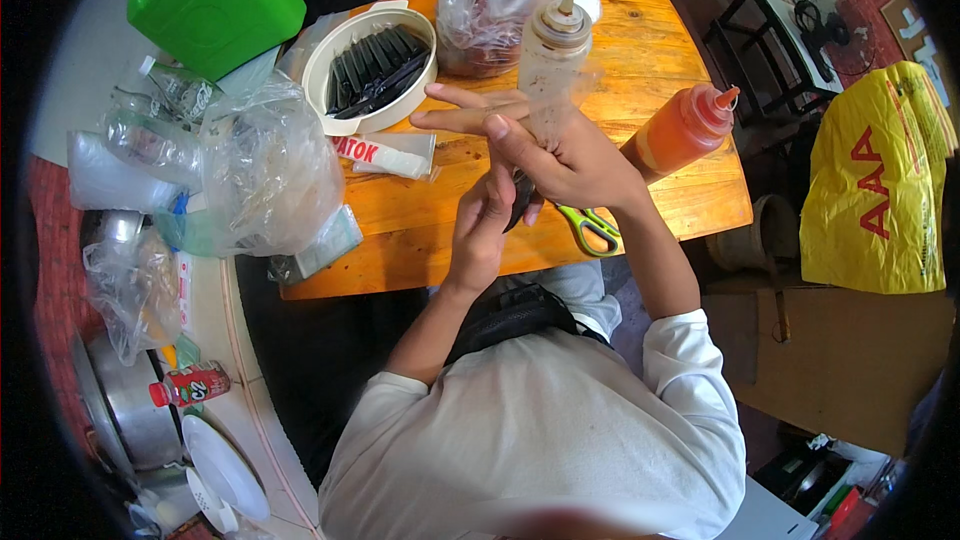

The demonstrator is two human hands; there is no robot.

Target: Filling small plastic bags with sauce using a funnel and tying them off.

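Observation:
My left hand (480, 229) grips a small dark-filled plastic packet (520, 199) above the front edge of the wooden table. Over it, my right hand (574, 157) has its fingers stretched to the left. A clear plastic film (555, 109) passes by those fingers and sticks up behind them; it looks like the packet's loose end, though the join is hidden. Several filled dark packets (379, 67) lie side by side in a cream bowl (424, 82) with handles. Green-handled scissors (596, 231) rest beside my right forearm, blades partly hidden.
Behind my right hand stands a clear squeeze bottle (555, 45), with an orange-red one (682, 127) to the right. A bulging plastic bag (480, 22) sits at the back. Plastic wrappers (390, 156) lie below the bowl. Left are clear bags (270, 165) and a green jerrycan (217, 7).

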